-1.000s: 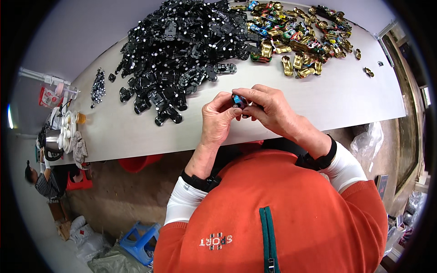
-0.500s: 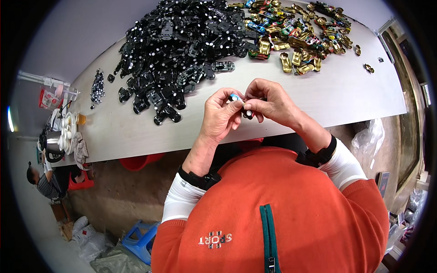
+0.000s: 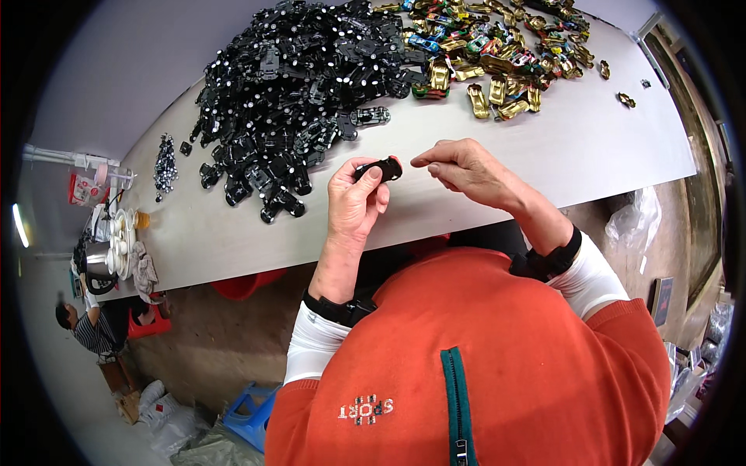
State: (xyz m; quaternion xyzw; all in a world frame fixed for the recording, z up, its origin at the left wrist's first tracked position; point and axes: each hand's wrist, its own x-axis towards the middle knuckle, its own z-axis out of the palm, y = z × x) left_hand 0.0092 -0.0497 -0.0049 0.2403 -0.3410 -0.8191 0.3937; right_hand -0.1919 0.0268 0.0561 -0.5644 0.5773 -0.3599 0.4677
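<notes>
My left hand [image 3: 351, 208] grips a small toy car [image 3: 383, 170] between thumb and fingers above the table's near edge. The car's black underside faces up, and a bit of red shows at its right end. To the right of the car, my right hand [image 3: 475, 177] hangs apart from it, fingers stretched toward the left and nothing visible in them. Beyond my left hand lies a big heap of black toy car chassis [image 3: 272, 101] with white-hubbed wheels. A heap of gold and coloured toy car bodies [image 3: 497, 66] spreads at the far right.
A small pile of shiny little parts [image 3: 165, 175] lies on the table [image 3: 583, 155] at left. Cups on a tray [image 3: 119, 242] and a steel kettle [image 3: 99, 260] stand at the left end. A person [image 3: 93, 330] sits beyond. A blue stool [image 3: 252, 415] stands on the floor.
My right hand has let go of the car and moved right, its fingers straightening. My left hand has moved slightly left with the car, now turned underside up.
</notes>
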